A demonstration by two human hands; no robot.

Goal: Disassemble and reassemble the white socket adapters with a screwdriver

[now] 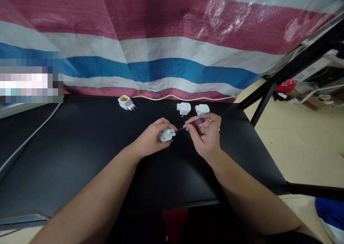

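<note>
Counting from the left, I have one pale cable point(32, 134) running down across the black table point(80, 158). Next, near the back edge, lies the first of four white plugs, a lone plug point(125, 104) with a round, gold-lined opening on top and prongs pointing right. My left hand point(153, 136) comes next, fingers curled snugly around one held plug point(166, 135), its prongs also toward the right; it sits above the middle of the table. Behind the gap between my hands I see one tiny brass piece point(182, 116), just beside the third plug point(184, 108), whose prongs point left. One screwdriver point(197, 122) with a dark purple handle is gripped in my right hand point(206, 134), its shaft slanting to the pronged end of the held plug; I cannot tell exactly what its tip touches. Just behind that hand is the fourth plug point(202, 109), prongs left. One white cord point(170, 95) stretches along the back, below one striped sheet point(161, 21).
</note>
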